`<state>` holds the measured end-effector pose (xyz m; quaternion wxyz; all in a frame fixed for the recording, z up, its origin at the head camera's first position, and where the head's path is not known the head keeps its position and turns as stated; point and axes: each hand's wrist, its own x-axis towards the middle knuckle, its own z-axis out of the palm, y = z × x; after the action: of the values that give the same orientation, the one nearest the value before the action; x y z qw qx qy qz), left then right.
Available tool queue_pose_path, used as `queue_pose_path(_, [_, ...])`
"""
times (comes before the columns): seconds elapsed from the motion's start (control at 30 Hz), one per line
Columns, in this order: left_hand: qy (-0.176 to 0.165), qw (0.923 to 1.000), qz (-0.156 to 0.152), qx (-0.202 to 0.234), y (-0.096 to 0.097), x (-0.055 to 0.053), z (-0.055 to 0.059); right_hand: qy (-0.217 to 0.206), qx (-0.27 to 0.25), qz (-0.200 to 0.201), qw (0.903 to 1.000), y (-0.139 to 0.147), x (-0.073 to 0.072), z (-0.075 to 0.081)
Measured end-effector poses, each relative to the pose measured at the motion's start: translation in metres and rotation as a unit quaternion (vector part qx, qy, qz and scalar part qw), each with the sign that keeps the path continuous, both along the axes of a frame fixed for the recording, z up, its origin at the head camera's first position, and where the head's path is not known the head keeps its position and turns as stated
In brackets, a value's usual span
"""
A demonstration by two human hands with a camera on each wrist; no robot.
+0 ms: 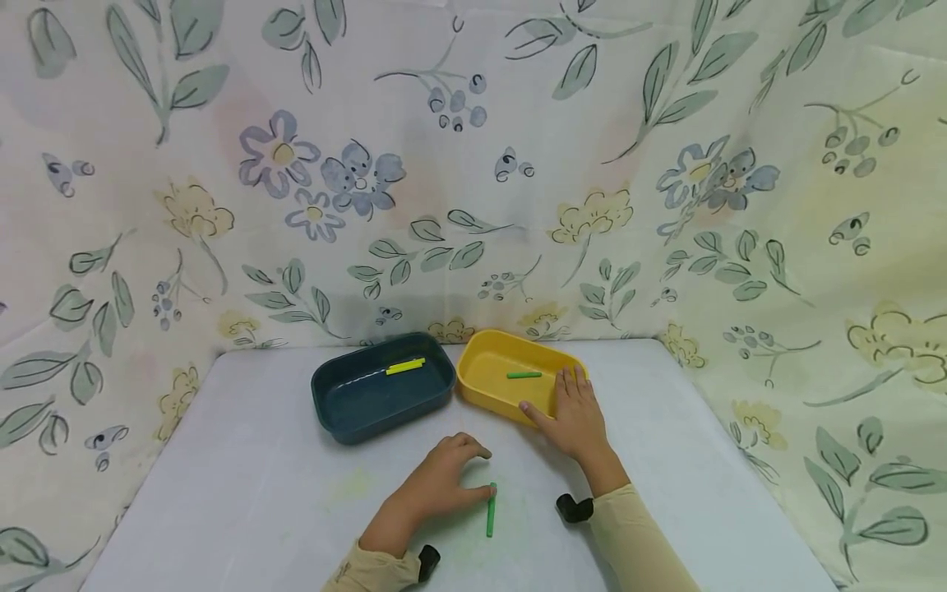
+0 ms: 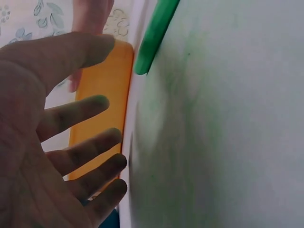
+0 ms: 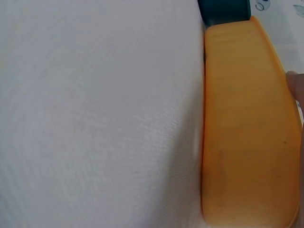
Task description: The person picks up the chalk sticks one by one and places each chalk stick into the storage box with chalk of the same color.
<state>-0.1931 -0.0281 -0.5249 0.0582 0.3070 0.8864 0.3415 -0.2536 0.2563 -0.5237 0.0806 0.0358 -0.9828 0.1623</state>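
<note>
On the white table, a green chalk stick (image 1: 491,514) lies near the front. My left hand (image 1: 444,479) hovers over it with thumb and fingers spread. In the left wrist view, the thumb (image 2: 90,51) and fingers stand apart from the chalk (image 2: 156,35), holding nothing. My right hand (image 1: 579,415) rests on the right end of the yellow tray (image 1: 488,399), fingers extended over the rim and thumb at the front edge. Inside that tray lies another green chalk stick (image 1: 524,375). The right wrist view shows the tray's outer side (image 3: 249,128) and part of the thumb (image 3: 295,85).
Left of the yellow tray stands a dark teal tray (image 1: 336,419) with yellow chalk sticks (image 1: 405,367) in it. Behind both trays hangs a floral cloth (image 1: 444,271). Faint green smears (image 2: 190,95) mark the table cover.
</note>
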Motion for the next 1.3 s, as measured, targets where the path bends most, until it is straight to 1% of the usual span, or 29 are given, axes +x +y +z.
queue_pose_path(0.1, [-0.01,0.9998,-0.01,-0.01,0.0,0.002,-0.002,-0.003,0.002,-0.001,1.0,0.001,0.0,-0.002])
queue_pose_path(0.27, [-0.027,0.9991,-0.025,-0.021,-0.001,0.007,0.0,-0.007,0.004,-0.002,1.0,0.001,0.0,-0.004])
queue_pose_path(0.43, [-0.02,0.9986,-0.037,-0.031,-0.003,0.012,0.002,-0.009,0.0,-0.002,1.0,0.001,0.0,-0.003])
queue_pose_path(0.57, [-0.029,0.9982,-0.04,-0.034,-0.004,0.015,0.002,-0.008,0.003,-0.004,0.9999,0.001,-0.001,-0.003])
queue_pose_path(0.67, [-0.037,0.9975,-0.042,-0.043,-0.004,0.015,0.001,-0.007,0.004,-0.005,1.0,0.0,-0.001,-0.003])
queue_pose_path(0.87, [-0.034,0.9962,-0.051,-0.061,-0.005,0.015,-0.001,-0.006,-0.001,-0.005,1.0,0.0,-0.001,-0.003])
queue_pose_path(1.03, [-0.032,0.9962,-0.053,-0.062,-0.005,0.015,-0.002,-0.008,-0.001,-0.006,1.0,0.0,-0.001,-0.002])
queue_pose_path(1.3, [-0.034,0.9967,-0.05,-0.054,-0.005,0.015,0.0,-0.008,0.002,-0.006,0.9999,0.0,0.0,0.0])
